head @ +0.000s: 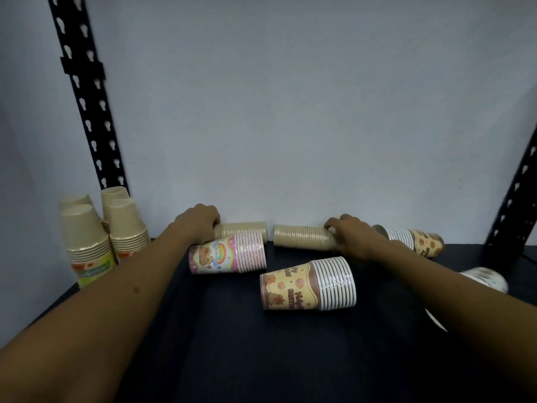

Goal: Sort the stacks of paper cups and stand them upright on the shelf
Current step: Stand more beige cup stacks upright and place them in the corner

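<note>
Currently left hand [200, 221] grips ribbed tan stack [242, 230]; right hand [351, 235] grips second tan stack [302, 239], both lying sideways.

Dark, matt shelf board [220, 344], smooth, without sheen. Black perforated metal uprights [87, 112], painted, dull. Plain, matt pale wall [290, 112]. Plain tan paper cup stacks lying on their sides [302, 239], ribbed by rolled rims, matt. Upright tan paper cup stacks [84, 234] with a faint satin sheen. Pink printed paper cup stack [226, 255] and yellow-brown printed paper cup stack [308, 283], both wrapped in clear glossy plastic film, glinting over the white rims.
</note>
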`<state>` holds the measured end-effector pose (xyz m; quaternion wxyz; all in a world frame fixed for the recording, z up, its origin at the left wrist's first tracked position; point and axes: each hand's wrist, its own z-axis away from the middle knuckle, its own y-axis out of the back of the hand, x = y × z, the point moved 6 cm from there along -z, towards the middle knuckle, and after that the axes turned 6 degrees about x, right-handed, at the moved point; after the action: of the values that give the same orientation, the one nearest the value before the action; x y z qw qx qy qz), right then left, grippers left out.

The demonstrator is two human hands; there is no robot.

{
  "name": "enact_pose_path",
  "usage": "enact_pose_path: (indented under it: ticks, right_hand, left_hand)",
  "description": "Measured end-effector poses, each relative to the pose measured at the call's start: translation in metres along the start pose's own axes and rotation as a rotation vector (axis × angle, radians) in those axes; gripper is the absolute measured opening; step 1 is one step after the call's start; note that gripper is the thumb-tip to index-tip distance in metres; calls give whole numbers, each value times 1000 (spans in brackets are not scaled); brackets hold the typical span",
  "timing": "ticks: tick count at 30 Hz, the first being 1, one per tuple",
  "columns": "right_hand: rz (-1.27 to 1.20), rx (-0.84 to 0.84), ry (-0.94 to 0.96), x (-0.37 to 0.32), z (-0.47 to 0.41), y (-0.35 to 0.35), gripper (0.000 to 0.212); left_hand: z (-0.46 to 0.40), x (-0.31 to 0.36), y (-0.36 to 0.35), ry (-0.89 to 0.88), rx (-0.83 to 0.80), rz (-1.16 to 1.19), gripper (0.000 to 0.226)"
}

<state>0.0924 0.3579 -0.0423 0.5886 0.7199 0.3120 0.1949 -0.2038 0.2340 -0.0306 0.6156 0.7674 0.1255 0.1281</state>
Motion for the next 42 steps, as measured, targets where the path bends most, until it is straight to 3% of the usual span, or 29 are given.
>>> enact_pose_path:
  ticks: [7, 10, 14, 19, 24, 29, 32, 35, 37, 42]
  right_hand:
    - [-121, 69, -1, 3, 10, 34, 57]
    - [-185, 133, -6, 0, 17, 48, 58]
    - [-327, 285, -23, -10, 29, 72, 51]
    - [-630, 477, -75, -21, 54, 103, 39]
    - [-1024, 629, -185, -29, 88, 124, 51]
    - [-1317, 659, -235, -45, 119, 133, 57]
    - [-1381, 634, -213, -60, 132, 132, 52]
    - [-1337, 596, -199, -75, 142, 124, 58]
    - [-1285, 572, -181, -84, 148, 116, 64]
    - [-1123, 509, -113, -109, 162, 87, 57]
  left_hand:
    - [7, 5, 12, -31, 19, 18, 35]
    - [13, 10, 32, -36, 82, 38, 42]
    - [28, 21, 70, -28, 205, 126, 34]
    - [65, 41, 116, -15, 354, 395, 52]
    - [111, 54, 137, 26, 477, 686, 62]
    - [149, 55, 138, 135, 552, 1177, 67]
    - [168, 58, 134, 149, 566, 1324, 60]
    - [183, 58, 123, 144, 563, 1292, 45]
    - [191, 58, 113, 157, 554, 1219, 44]
    - [211, 67, 89, 153, 589, 962, 48]
